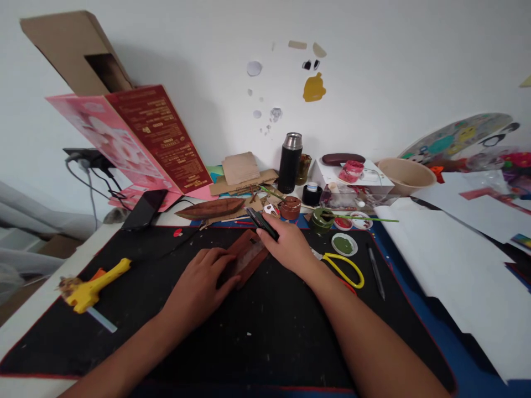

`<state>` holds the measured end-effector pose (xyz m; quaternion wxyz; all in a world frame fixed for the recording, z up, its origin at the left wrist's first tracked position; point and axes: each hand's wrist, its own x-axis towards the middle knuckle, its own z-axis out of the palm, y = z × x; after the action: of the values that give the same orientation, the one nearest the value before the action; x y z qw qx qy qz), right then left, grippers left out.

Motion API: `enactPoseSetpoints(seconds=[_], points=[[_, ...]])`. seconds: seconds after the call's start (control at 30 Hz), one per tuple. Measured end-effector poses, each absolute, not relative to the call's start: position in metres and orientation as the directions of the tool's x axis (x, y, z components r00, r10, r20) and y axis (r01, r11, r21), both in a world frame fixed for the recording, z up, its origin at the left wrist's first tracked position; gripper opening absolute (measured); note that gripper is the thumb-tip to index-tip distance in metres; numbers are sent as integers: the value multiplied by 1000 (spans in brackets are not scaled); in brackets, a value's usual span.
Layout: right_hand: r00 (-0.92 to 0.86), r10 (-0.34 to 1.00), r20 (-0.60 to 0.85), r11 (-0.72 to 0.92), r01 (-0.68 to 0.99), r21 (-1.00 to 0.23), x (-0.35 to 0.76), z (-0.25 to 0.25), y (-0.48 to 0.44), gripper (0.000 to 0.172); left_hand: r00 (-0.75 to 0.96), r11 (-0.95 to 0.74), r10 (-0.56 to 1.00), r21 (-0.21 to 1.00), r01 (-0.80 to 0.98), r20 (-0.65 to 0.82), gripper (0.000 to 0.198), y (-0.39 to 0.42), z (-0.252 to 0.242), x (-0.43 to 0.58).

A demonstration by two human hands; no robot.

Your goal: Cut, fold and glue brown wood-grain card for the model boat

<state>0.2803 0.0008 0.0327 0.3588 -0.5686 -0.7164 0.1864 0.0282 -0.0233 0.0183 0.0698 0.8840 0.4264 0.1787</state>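
Note:
My right hand (290, 243) is closed around a slim black tool (262, 223) that looks like a utility knife; its lower end is hidden by the fingers. Under it lies a flat reddish-brown strip (254, 270) with a greyish, see-through band along its middle, perhaps a clear ruler. My left hand (207, 276) rests on the strip's left end, fingers stretched out and thumb apart along the near edge. Just right of my right wrist are yellow-handled scissors (346, 268), partly covered by the forearm.
A yellow glue gun (93, 287) lies on the black mat (249, 354) at left. Beyond the strip are a brown boat-shaped piece (211, 209), a brown paint jar (290, 208), a green paint jar (321, 221) and a black flask (289, 166). A pen (375, 272) lies right.

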Motion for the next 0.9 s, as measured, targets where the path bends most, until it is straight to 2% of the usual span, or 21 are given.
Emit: enactPoseSetpoints(seconds=[0.13, 0.33, 0.47, 0.63, 0.9], points=[[-86, 948, 305, 280, 677, -681, 281, 33, 2, 44, 575, -626, 780, 293, 722, 249, 29, -34, 20, 35], [-71, 942, 327, 292, 652, -700, 282, 33, 2, 45, 657, -699, 714, 297, 650, 241, 50, -38, 19, 42], [-76, 942, 326, 293, 655, -696, 282, 33, 2, 45, 658, -686, 724, 314, 656, 207, 47, -34, 17, 45], [-102, 938, 331, 314, 655, -687, 282, 33, 1, 46, 599, -640, 769, 270, 720, 224, 43, -34, 16, 53], [-90, 951, 297, 275, 685, -675, 280, 34, 0, 44, 572, -617, 783, 191, 763, 243, 50, -23, 14, 52]])
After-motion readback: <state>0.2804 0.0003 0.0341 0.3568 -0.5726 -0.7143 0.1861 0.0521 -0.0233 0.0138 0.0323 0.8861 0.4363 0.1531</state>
